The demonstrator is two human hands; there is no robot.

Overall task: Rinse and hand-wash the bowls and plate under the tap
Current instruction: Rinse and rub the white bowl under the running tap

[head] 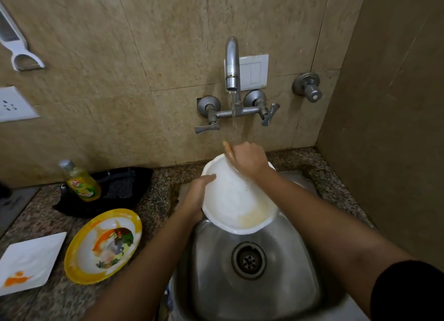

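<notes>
Sink point(300, 284) under tilted white bowl point(230, 200) | left hand point(195, 198) fingers curled, gripping bowl's left rim | right hand point(247, 158) at far rim under tap point(232, 63) stream, fingers hidden, can't tell | dirty plate point(72, 255) on desk point(153, 190)

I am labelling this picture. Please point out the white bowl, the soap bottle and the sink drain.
white bowl point(230, 195), head view, on its wet inner surface.
soap bottle point(83, 182), head view, on its yellow label.
sink drain point(249, 260), head view, on the strainer centre.

Soap bottle point(81, 181) (yellow), black tray point(125, 186)
</notes>
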